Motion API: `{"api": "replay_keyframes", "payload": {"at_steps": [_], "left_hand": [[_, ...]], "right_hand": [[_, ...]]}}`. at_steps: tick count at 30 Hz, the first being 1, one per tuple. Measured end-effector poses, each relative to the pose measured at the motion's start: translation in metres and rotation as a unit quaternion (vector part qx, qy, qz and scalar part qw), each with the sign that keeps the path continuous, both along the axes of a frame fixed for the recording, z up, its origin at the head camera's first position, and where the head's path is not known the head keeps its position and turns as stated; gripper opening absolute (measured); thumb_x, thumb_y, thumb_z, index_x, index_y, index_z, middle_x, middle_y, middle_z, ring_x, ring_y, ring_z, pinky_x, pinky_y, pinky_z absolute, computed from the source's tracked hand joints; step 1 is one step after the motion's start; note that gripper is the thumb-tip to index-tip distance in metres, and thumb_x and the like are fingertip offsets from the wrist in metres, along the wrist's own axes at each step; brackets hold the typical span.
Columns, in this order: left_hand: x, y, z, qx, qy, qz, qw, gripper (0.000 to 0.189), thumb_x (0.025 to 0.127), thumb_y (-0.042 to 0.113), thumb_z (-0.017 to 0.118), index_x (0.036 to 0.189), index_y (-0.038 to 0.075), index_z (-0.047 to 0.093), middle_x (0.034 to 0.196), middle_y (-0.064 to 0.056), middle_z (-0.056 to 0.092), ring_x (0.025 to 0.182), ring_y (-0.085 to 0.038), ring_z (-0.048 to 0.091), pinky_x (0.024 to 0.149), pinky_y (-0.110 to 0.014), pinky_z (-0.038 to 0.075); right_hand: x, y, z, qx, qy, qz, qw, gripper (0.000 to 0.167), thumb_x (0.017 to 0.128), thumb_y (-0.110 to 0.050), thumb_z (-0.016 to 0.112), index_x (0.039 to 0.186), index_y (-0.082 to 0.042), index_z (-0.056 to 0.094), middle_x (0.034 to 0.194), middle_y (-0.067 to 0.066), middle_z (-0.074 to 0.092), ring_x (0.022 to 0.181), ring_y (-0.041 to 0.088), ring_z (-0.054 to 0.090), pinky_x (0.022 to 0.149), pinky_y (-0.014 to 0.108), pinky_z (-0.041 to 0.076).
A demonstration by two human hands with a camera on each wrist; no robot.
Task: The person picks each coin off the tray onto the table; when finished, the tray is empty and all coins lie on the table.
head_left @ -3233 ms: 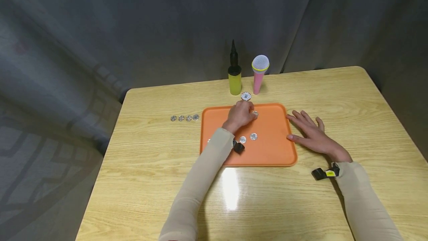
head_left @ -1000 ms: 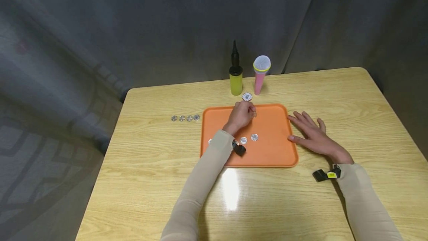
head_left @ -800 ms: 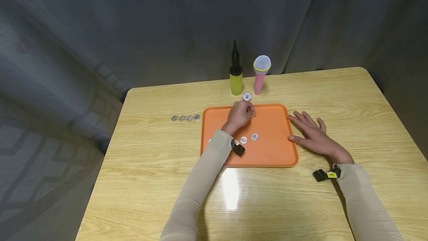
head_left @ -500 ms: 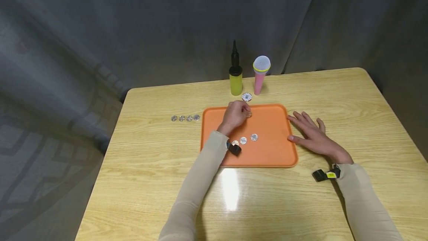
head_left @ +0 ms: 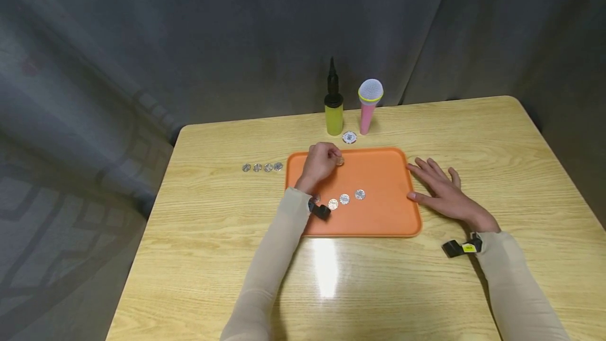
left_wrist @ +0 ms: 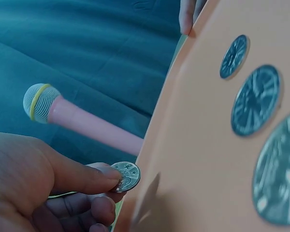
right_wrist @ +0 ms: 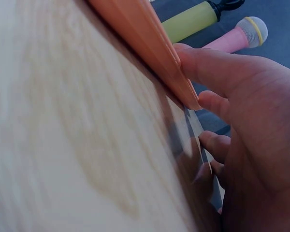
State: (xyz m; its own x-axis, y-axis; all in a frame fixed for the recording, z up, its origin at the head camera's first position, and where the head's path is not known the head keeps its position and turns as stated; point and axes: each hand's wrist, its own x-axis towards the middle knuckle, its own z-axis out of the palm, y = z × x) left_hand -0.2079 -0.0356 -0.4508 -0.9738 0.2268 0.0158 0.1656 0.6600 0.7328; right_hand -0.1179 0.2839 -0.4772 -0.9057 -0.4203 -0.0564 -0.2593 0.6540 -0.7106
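My left hand pinches a silver coin between thumb and fingers, just above the far part of the orange tray. Several coins lie flat in the tray's middle, among them a rightmost coin, a coin beside it and a third coin; one more is partly covered by my left wrist. My right hand rests at the tray's right edge, fingers spread, with thumb and a fingertip touching the rim, as the right wrist view also shows.
Left of the tray, several coins form a row on the wooden table. Behind the tray stand a yellow-green hand pump with a black top and a pink toy microphone. A white poker chip lies before them. Dark curtains hang behind.
My left hand has moved left above the tray, carrying the pinched coin from the right of centre toward the left. More of the coins beneath the wrist show. My right hand stays put.
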Motion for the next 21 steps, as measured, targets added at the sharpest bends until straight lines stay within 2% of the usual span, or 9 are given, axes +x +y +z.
{"api": "replay_keyframes", "payload": {"at_steps": [8, 21], "left_hand": [[0.002, -0.015, 0.0, 0.011, 0.003, 0.014, 0.9998, 0.008, 0.09, 0.001, 0.068, 0.089, 0.002, 0.075, 0.087, -0.011, 0.075, 0.076, -0.017, 0.061, 0.068, -0.022, 0.045], [0.004, -0.036, 0.007, 0.012, 0.013, 0.043, 0.9989, 0.007, 0.089, 0.001, 0.069, 0.088, 0.003, 0.075, 0.085, -0.011, 0.076, 0.07, -0.015, 0.058, 0.061, -0.019, 0.04]], "right_hand": [[0.0, 0.001, -0.001, -0.001, 0.003, 0.003, 1.0, 0.075, 0.097, -0.029, 0.064, 0.159, -0.015, 0.025, 0.166, 0.026, 0.013, 0.155, 0.047, -0.004, 0.111, 0.073, -0.017], [-0.001, 0.001, -0.002, -0.001, 0.006, 0.003, 1.0, 0.075, 0.097, -0.029, 0.064, 0.159, -0.016, 0.026, 0.166, 0.026, 0.013, 0.155, 0.047, -0.003, 0.111, 0.073, -0.016]]}}
